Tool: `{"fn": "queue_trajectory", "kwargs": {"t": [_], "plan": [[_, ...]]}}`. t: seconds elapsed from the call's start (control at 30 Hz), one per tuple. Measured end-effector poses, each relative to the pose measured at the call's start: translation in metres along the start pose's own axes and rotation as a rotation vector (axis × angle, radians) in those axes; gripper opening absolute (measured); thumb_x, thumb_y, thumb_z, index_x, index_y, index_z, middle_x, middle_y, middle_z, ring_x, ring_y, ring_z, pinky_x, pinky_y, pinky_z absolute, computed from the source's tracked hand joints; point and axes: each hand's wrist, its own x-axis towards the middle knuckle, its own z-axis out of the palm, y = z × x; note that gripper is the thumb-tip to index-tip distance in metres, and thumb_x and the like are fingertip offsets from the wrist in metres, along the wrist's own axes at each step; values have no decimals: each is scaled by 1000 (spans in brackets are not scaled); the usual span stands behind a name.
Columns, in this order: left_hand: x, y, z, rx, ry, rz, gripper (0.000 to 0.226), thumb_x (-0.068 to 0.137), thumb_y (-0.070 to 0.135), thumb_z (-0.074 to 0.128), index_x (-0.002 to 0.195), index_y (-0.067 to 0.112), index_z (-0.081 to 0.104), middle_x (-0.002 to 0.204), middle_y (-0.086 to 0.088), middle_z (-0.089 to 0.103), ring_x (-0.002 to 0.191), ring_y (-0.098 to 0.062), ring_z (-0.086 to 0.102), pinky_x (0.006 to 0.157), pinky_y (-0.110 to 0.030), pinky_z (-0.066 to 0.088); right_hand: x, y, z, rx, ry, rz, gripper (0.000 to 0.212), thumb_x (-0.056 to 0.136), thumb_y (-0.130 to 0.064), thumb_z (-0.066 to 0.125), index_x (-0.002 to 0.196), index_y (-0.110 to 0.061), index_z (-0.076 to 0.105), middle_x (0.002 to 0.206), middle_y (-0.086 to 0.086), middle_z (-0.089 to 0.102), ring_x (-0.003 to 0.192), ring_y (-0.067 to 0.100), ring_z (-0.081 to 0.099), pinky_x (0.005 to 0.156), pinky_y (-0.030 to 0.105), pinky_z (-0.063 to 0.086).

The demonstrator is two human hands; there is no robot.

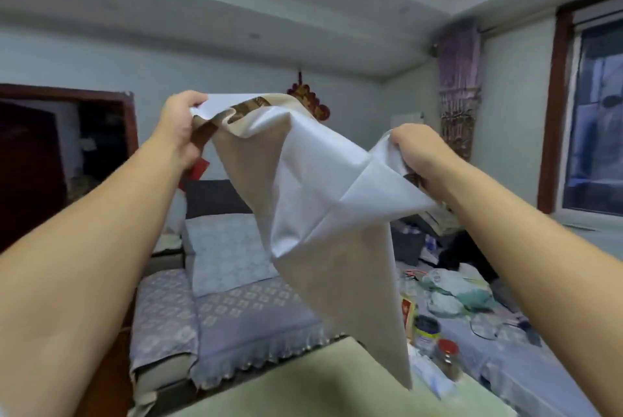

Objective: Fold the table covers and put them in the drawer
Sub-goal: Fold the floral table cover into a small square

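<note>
I see one table cover (313, 187) held up in the air, my left hand (180, 126) and right hand (416, 150) each with fingers pinching a corner. It hides part of the sofa (236, 308); two jars (427, 332) stand on the counter (303, 383) below.

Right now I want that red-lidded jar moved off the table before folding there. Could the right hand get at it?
Probably not yet. The right hand grips a corner of the table cover, held up in the air, well above the red-lidded jar. Nothing blocks the way down, but it would have to let go first.

A home living room — cushioned sofa (232, 308), curtained window (596, 133), cluttered table (488, 332).
</note>
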Motion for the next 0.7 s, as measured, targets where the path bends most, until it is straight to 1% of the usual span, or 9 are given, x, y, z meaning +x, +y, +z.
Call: {"fn": "queue_trajectory", "kwargs": {"t": [0.1,0.17,0.23,0.3,0.4,0.5,0.57,0.63,0.7], "plan": [[-21,-31,-61,55,49,-49,22,86,19,54,102,5,61,91,-13,68,79,-26,67,70,-32,55,6,42,47,53,-73,28,15,82,-22,45,83,-11,55,85,9,49,76,21,42,66,36,32],[-43,-74,-119,129,102,-125,31,83,21,57,111,8,63,104,-12,67,98,-29,64,77,-36,55,-9,92,86,32,-114,56,21,77,-25,45,79,-6,52,82,7,48,76,21,41,68,38,30],[-85,-134,-177,241,151,-278,48,82,21,59,128,10,61,121,-9,68,111,-29,64,90,-40,50,-45,161,127,-94,-138,51,20,75,-23,40,75,-3,44,76,9,45,70,22,38,62,38,27],[-144,-204,-232,365,175,-488,58,78,22,61,134,9,61,127,-10,69,111,-31,67,96,-47,49,-95,238,162,-149,-152,121,23,73,-22,40,74,1,45,75,9,50,68,25,43,59,39,30],[-241,-312,-294,642,183,-831,46,76,34,70,116,12,72,111,-9,76,101,-32,71,99,-53,52,-165,357,200,-213,-183,402,13,80,-11,48,73,-2,54,73,12,57,70,29,53,59,44,39],[-322,-411,-315,765,235,-1098,23,93,30,71,105,11,70,97,-5,75,88,-24,71,74,-36,57,-218,467,233,-322,-238,746,19,88,-17,52,71,-8,55,78,21,63,76,40,62,63,46,47],[-373,-482,-321,721,340,-1233,23,96,26,68,104,4,68,95,-10,74,84,-27,72,63,-32,59,-246,530,260,-389,-257,863,18,87,-24,52,79,-9,59,86,23,65,80,40,63,67,45,49],[-425,-548,-325,718,434,-1341,29,96,30,66,98,1,70,90,-17,74,81,-35,73,68,-39,62,-274,599,281,-456,-290,961,19,90,-22,53,87,-5,61,88,21,64,81,39,62,67,43,50],[-468,-603,-331,755,506,-1426,35,95,34,63,90,0,69,85,-21,73,76,-40,71,71,-44,61,-296,671,293,-538,-341,1050,21,88,-25,57,88,-4,61,93,21,65,88,40,64,75,47,55]]}}
